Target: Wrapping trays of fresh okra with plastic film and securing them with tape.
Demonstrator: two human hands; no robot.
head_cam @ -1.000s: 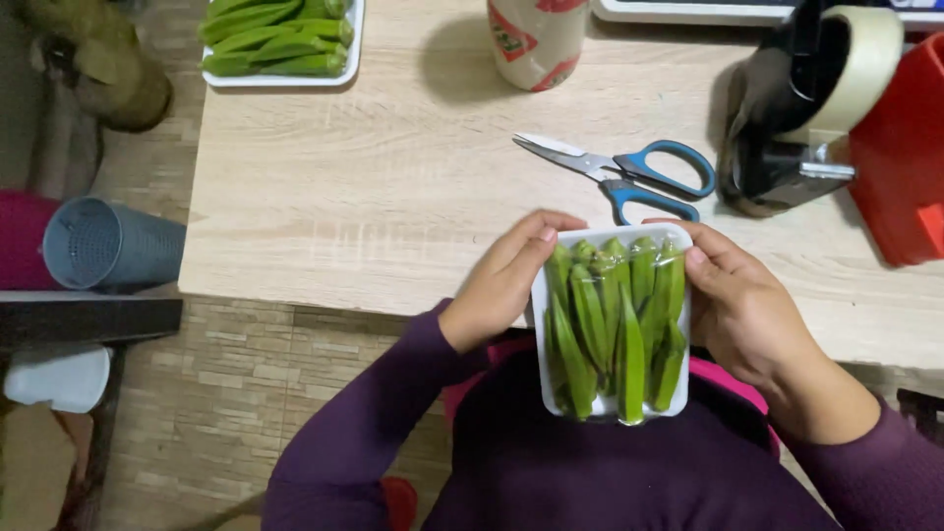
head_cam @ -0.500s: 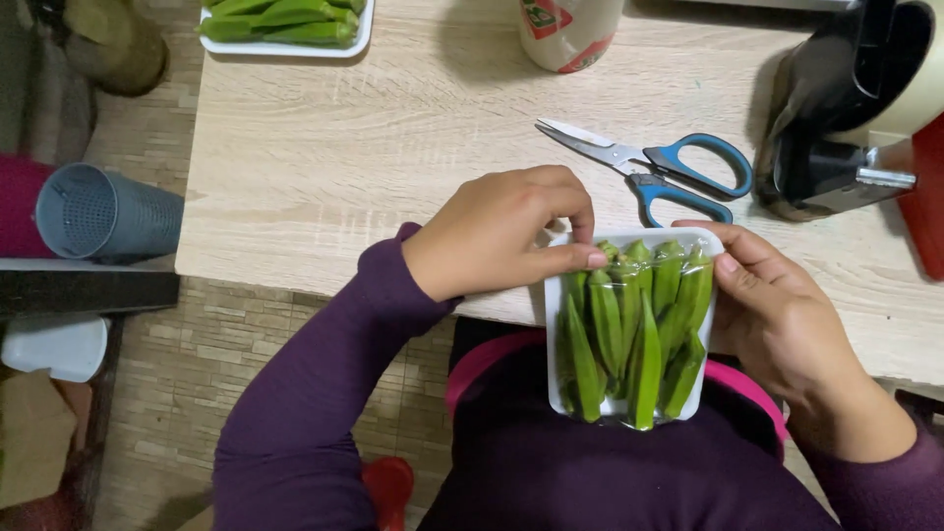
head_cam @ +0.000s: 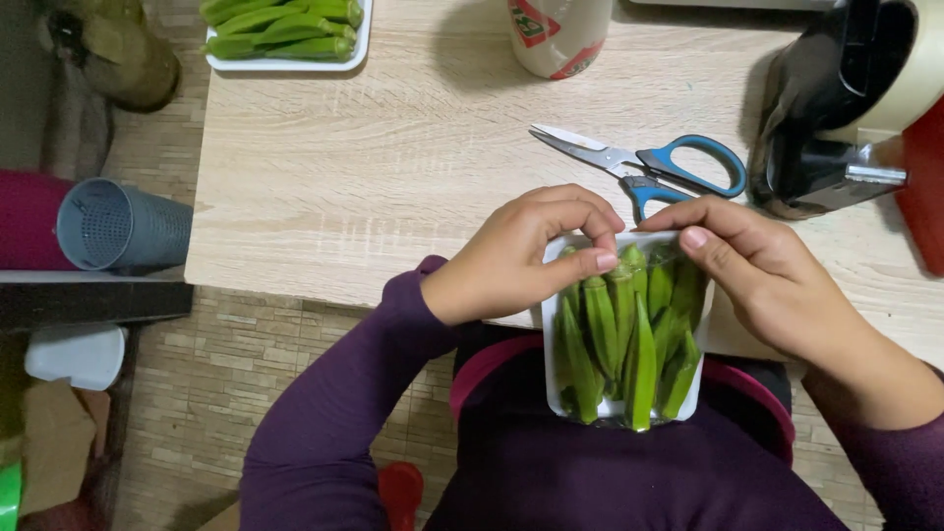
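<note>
Okra tray (head_cam: pixel 551 339) at the table's (head_cam: pixel 374 167) near edge, over the lap — long axis running away from the person, pods lengthwise. Left hand (head_cam: pixel 521 256) and right hand (head_cam: pixel 757 270) pinch the wrap at its far end. Scissors (head_cam: pixel 639 162) lie just beyond.

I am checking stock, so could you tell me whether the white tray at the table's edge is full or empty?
Full: the white tray is packed with green okra pods. The left hand and right hand grip its far end.
</note>
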